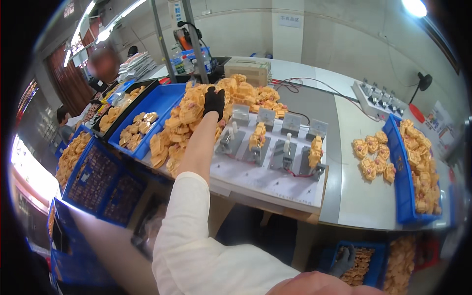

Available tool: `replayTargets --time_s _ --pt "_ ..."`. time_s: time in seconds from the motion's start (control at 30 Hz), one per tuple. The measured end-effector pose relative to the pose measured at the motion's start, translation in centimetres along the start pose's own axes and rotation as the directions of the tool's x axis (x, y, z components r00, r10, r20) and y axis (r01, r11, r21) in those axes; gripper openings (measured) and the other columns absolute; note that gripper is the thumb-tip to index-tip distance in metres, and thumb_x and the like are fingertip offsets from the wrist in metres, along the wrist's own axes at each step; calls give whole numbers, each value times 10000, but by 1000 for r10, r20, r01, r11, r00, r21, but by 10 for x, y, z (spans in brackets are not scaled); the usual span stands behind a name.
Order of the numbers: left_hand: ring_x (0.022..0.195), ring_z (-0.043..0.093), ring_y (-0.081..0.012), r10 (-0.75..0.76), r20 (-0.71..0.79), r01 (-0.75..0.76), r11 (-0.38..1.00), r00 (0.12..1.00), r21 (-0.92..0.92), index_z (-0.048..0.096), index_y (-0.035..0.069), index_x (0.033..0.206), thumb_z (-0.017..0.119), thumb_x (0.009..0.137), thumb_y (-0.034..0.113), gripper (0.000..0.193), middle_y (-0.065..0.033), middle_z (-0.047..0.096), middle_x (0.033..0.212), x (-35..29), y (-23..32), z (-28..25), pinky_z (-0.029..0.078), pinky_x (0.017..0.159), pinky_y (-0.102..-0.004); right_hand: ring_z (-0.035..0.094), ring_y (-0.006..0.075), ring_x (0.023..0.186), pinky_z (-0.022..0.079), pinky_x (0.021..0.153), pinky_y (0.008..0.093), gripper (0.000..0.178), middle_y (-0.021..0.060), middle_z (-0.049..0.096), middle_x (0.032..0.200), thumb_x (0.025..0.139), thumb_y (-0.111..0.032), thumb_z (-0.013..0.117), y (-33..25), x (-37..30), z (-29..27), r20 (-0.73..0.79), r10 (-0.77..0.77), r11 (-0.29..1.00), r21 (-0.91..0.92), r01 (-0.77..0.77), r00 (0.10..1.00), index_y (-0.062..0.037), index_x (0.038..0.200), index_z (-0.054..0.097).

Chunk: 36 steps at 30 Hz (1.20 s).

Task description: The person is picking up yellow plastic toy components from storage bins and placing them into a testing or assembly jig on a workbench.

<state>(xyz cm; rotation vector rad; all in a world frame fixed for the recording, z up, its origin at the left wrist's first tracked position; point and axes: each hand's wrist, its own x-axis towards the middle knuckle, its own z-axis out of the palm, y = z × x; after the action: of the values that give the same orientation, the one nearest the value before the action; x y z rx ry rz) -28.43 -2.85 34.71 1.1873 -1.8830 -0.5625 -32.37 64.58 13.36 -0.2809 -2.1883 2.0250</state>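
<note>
My left hand [214, 102], in a black glove, reaches over a heap of yellow-orange plastic pieces [191, 109] and touches it. Its fingertips are slightly apart; nothing shows held. Low at the right, my right hand [343, 261] in a grey glove is over a blue bin [375, 263] of similar, darker-looking pieces, its fingers partly hidden. Right of the heap, a white fixture board [265, 183] carries several grey clamps with clear plates behind them. One yellow piece [257, 136] sits upright in a clamp, and another yellow piece [315, 151] sits in the rightmost clamp.
Several loose yellow pieces [372, 156] lie on the table left of a full blue crate [397, 172]. A blue tray [162, 98] stands left of the heap. Behind are a beige device [248, 71], red cables and a switch box [376, 101]. Other people are at the far left.
</note>
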Motion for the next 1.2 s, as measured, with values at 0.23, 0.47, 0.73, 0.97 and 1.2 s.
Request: replayTargets --time_s 0.23,0.47,0.73,0.97,1.2 --pt "1058 546 -399 130 52 -140 912 990 385 522 79 1163 499 877 410 439 -230 558 1147 54 -64 52 443 893 -485 561 162 904 459 811 277 250 87 622 1056 859 -53 566 -32 -7 50 12 -9 998 -68 10 1000 40 1087 610" --pt "1159 481 -384 311 94 -314 803 946 506 510 82 1226 455 871 438 506 -232 511 1210 31 -60 8 392 957 -495 595 150 888 473 781 261 267 86 632 1005 827 -51 643 -106 -18 125 369 -375 900 -76 430 850 4 1087 620" --pt "1138 486 -259 576 35 -531 774 816 -345 430 -7 1240 624 803 4 478 -159 482 1225 -235 33 -34 388 993 -367 585 266 909 496 762 369 391 91 638 951 690 -220 786 -139 -11 185 648 -466 630 -234 740 602 -66 1025 654" --pt "1112 491 -356 630 261 -198 563 731 -803 462 23 1236 625 744 4 519 -187 500 1153 -331 95 29 420 935 -400 605 201 862 491 687 317 310 93 640 936 749 -162 747 -148 -6 191 630 -484 627 -234 743 607 -41 1018 653" --pt "1032 525 -258 638 276 -99 486 719 -868 437 57 1285 558 704 -60 606 -123 501 1129 -342 108 64 455 866 -345 631 179 895 494 723 286 432 112 633 1015 833 -163 661 -195 16 209 681 -516 718 13 696 520 -70 1240 550"
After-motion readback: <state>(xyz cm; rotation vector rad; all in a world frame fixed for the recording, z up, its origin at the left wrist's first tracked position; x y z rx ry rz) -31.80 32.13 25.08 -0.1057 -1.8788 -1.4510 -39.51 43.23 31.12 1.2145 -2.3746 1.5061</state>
